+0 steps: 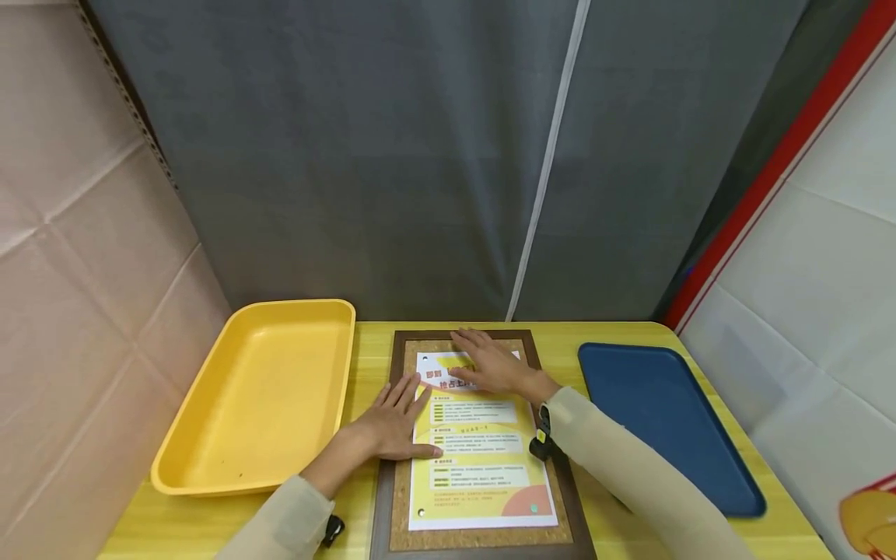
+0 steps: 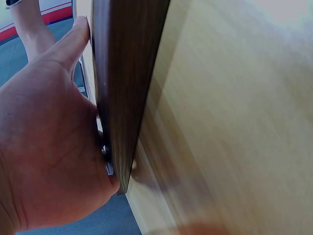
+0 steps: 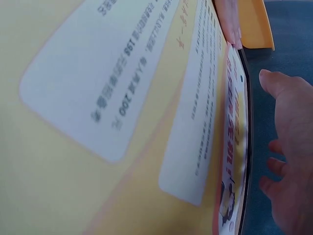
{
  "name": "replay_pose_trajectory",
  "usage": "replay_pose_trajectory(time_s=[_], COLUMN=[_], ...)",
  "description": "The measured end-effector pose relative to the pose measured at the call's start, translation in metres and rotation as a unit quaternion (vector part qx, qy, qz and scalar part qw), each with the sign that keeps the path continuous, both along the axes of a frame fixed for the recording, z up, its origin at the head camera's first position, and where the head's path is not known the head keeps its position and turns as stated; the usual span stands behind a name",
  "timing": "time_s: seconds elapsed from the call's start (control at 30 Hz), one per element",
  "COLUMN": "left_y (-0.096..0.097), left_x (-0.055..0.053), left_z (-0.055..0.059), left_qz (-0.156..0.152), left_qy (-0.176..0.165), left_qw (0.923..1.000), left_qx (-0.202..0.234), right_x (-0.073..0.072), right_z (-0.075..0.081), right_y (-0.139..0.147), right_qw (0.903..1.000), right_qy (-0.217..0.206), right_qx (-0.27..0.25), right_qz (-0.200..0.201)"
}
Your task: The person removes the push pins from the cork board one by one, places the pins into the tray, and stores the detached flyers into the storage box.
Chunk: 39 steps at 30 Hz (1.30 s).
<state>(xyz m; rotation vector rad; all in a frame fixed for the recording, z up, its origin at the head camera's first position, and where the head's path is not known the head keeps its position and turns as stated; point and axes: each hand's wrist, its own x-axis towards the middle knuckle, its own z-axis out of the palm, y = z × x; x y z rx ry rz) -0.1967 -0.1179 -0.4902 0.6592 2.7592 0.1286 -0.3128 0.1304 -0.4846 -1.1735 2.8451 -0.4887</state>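
A printed yellow sheet (image 1: 472, 467) lies on a cork board (image 1: 490, 538) with a dark brown frame (image 1: 581, 525). Small round dots, perhaps pushpins, show at several of the sheet's corners. My left hand (image 1: 395, 426) rests with spread fingers across the board's left side and the sheet's edge. In the left wrist view, that hand (image 2: 54, 132) is beside the brown frame (image 2: 128, 73). Over the sheet's upper part, my right hand (image 1: 492, 365) has its fingers extended toward the upper left, covering some of the title. Its fingers (image 3: 276, 166) look loose in the right wrist view.
To the left stands a deep yellow tray (image 1: 336, 389), close to the board. A flat dark blue tray (image 1: 665, 420) lies on the right. The wooden table (image 1: 560, 338) ends at a grey curtain (image 1: 350, 194), with light-coloured walls on both sides.
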Motion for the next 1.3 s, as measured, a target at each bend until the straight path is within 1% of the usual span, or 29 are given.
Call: replay_pose_trajectory(time_s=[0.2, 0.23, 0.37, 0.43, 0.47, 0.63, 0.7, 0.73, 0.83, 0.97, 1.07, 1.2, 1.3], left_y=[0.001, -0.001, -0.004, -0.006, -0.005, -0.009, -0.010, -0.010, -0.007, -0.002, 0.002, 0.004, 0.004], left_x=[0.000, -0.001, -0.002, -0.004, -0.005, -0.014, -0.014, -0.014, -0.011, -0.005, 0.000, 0.002, 0.002], left_z=[-0.002, -0.006, -0.004, -0.008, -0.007, -0.028, -0.031, -0.031, -0.024, -0.006, 0.003, 0.006, 0.004], left_qz=[0.000, -0.004, -0.005, -0.007, -0.006, -0.014, -0.013, -0.014, -0.015, -0.012, -0.008, -0.006, -0.004], left_qy=[-0.008, -0.006, -0.021, -0.025, -0.030, -0.020, -0.016, -0.014, -0.017, -0.021, -0.020, -0.019, -0.017], left_qw=[0.9999, 1.0000, 0.9996, 0.9994, 0.9994, 0.9994, 0.9994, 0.9994, 0.9994, 0.9996, 0.9997, 0.9997, 0.9996], left_qx=[-0.008, 0.002, 0.019, 0.024, 0.016, 0.025, 0.029, 0.030, 0.026, 0.017, 0.007, -0.013, -0.021], right_x=[0.000, 0.000, -0.002, -0.004, -0.005, -0.007, -0.008, -0.008, -0.010, -0.011, -0.012, -0.013, -0.013], right_z=[-0.005, -0.006, -0.008, -0.009, -0.010, -0.016, -0.019, -0.021, -0.025, -0.029, -0.029, -0.028, -0.027], right_y=[-0.010, -0.012, -0.021, -0.025, -0.027, -0.037, -0.042, -0.044, -0.050, -0.054, -0.055, -0.056, -0.057], right_qw=[0.9990, 0.9985, 0.9960, 0.9952, 0.9950, 0.9931, 0.9911, 0.9903, 0.9869, 0.9817, 0.9765, 0.9715, 0.9694], right_qy=[0.032, 0.037, 0.052, 0.049, 0.045, 0.020, 0.005, -0.002, -0.024, -0.047, -0.069, -0.097, -0.106], right_qx=[-0.030, -0.038, -0.069, -0.080, -0.086, -0.114, -0.132, -0.139, -0.158, -0.176, -0.188, -0.198, -0.205], right_qz=[0.012, 0.015, 0.026, 0.027, 0.026, 0.017, 0.010, 0.005, -0.017, -0.055, -0.078, -0.087, -0.084])
